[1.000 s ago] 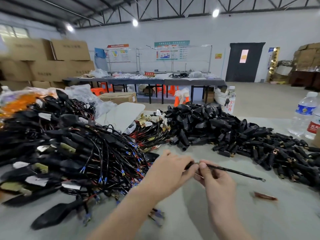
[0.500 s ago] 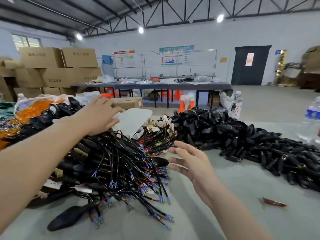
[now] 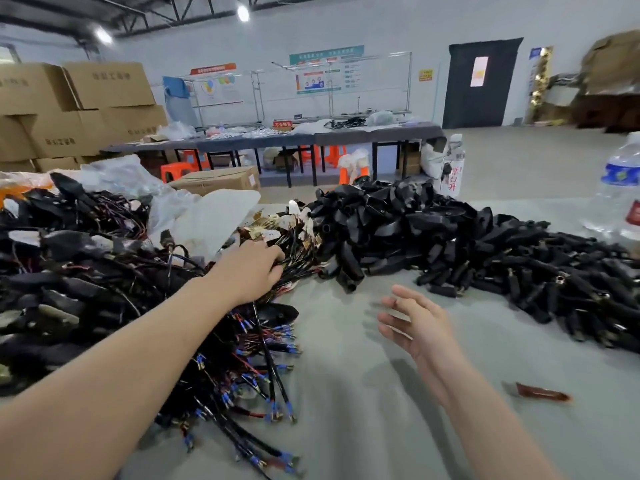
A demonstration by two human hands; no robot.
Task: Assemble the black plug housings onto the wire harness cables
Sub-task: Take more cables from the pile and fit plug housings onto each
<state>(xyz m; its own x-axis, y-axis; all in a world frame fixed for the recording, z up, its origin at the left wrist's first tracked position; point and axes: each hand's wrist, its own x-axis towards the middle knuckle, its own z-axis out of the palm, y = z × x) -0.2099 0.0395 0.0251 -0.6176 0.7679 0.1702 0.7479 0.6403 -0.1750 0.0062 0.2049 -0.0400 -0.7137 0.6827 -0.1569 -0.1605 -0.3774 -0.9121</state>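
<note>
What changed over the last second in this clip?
Both hands let go of the thin black cable they held. The left hand swung over the tangled harness pile and now reaches into the red-and-black wire bundle; whether it grips is unclear. The right hand hangs open above the grey table. The heap of black plug housings and the red scrap stayed put.

1. Grey table (image 3: 346,393).
2. Wire harness cables (image 3: 104,289): tangled heap, left side.
3. Black plug housings (image 3: 450,244): loose heap, far centre to right.
4. Water bottle (image 3: 620,188): upright, right edge.
5. Reddish-brown scrap (image 3: 540,393): near right, lying apart.
</note>
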